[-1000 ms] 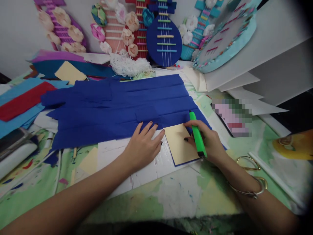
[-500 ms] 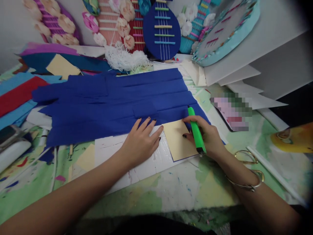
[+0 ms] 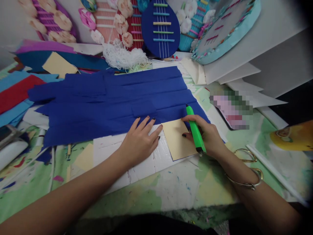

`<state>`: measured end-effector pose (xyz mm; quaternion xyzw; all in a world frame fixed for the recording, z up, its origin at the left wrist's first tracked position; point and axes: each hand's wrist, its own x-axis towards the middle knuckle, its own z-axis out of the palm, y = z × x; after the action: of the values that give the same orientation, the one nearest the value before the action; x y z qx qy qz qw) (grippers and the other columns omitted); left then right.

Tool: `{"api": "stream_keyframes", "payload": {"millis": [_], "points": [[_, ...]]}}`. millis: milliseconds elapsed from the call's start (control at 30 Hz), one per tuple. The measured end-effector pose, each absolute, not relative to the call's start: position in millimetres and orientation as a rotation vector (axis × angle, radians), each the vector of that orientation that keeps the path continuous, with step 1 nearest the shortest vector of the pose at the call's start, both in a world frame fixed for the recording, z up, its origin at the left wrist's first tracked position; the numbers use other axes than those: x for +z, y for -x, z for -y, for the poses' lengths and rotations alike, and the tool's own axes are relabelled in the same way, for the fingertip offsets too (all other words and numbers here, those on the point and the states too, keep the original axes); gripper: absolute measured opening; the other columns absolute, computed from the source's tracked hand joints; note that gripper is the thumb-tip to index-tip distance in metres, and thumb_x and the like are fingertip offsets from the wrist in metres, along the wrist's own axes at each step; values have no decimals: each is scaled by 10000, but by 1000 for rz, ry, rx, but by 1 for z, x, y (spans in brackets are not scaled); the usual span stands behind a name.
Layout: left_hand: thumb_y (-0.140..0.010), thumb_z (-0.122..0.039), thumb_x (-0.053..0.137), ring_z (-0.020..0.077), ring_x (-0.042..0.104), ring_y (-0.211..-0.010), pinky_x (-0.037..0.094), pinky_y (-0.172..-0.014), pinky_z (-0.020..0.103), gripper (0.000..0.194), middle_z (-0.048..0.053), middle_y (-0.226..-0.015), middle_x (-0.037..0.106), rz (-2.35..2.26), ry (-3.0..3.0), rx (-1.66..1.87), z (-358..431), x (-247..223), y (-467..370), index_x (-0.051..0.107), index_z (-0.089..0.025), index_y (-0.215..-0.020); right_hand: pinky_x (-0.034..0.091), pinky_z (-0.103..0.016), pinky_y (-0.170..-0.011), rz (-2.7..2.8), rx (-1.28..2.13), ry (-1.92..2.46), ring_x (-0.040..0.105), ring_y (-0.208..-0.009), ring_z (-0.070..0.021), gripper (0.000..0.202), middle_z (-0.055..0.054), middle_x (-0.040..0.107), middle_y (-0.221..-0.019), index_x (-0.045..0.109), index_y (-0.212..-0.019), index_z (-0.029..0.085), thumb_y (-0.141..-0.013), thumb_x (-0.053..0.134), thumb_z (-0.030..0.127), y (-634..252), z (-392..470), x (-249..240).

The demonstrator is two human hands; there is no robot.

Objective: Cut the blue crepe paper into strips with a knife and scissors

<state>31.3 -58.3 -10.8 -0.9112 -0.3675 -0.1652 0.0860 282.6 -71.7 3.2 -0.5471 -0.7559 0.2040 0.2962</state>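
Note:
My left hand (image 3: 143,142) lies flat with fingers spread across a white board (image 3: 137,174) and the near edge of dark blue cloth or crepe paper (image 3: 117,107). Its index fingertip is beside the left edge of a pale yellow square card (image 3: 174,137). A layer of blue shows just under the card's lower edge. My right hand (image 3: 209,135) is closed around a bright green utility knife (image 3: 195,130) with a black end, held at a slant over the card. Fingertips of that hand touch the card. Cut-like marks run over the white board.
Decorated lute-shaped crafts (image 3: 160,29) stand along the back, with white yarn (image 3: 124,57) before them. Red and light blue strips (image 3: 19,93) lie left. At right are a phone (image 3: 230,111), gold-handled scissors (image 3: 245,155), a white stick (image 3: 274,173) and a yellow container (image 3: 293,135).
The view has shifted slightly, so the background sits a little higher and further left. Both hands, the card and the utility knife keep nearly the same places.

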Motion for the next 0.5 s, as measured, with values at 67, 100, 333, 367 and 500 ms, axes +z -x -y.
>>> {"api": "stream_keyframes", "payload": {"millis": [67,100,333,367,500], "points": [[-938,-227,437,375,532,-1209,407,-996,568,364,205,-1269,590,1096,2720,-487,58,-11,-31,626,-136,-1236,417,-228,-557,2019,541,1451,521,-566,-121,371,46,551,-676,555,-1141,240,-788,667,225,-283,72,3],[-939,-227,437,375,530,-1211,405,-998,569,365,204,-1272,588,1098,2722,-482,58,-11,-31,624,-138,-1239,415,-228,-557,2023,537,1450,516,-565,-121,372,47,546,-673,555,-1143,241,-789,668,226,-283,72,3],[-942,-233,439,372,523,-1220,404,-998,568,365,204,-1280,582,1104,2723,-483,58,-11,-31,619,-139,-1246,400,-218,-539,2034,537,1436,485,-540,-115,383,60,503,-636,550,-1146,247,-782,658,188,-284,73,1],[-943,-235,438,372,523,-1221,403,-999,568,366,204,-1281,582,1103,2724,-480,58,-11,-31,617,-139,-1248,399,-217,-537,2034,537,1432,484,-539,-114,390,61,504,-638,550,-1148,248,-779,659,183,-284,73,2],[-947,-236,428,370,527,-1217,402,-999,567,371,203,-1279,583,1101,2725,-472,58,-10,-31,613,-138,-1252,397,-216,-537,2034,520,1436,485,-539,-114,389,59,511,-642,553,-1149,247,-780,661,188,-283,72,2]]}}
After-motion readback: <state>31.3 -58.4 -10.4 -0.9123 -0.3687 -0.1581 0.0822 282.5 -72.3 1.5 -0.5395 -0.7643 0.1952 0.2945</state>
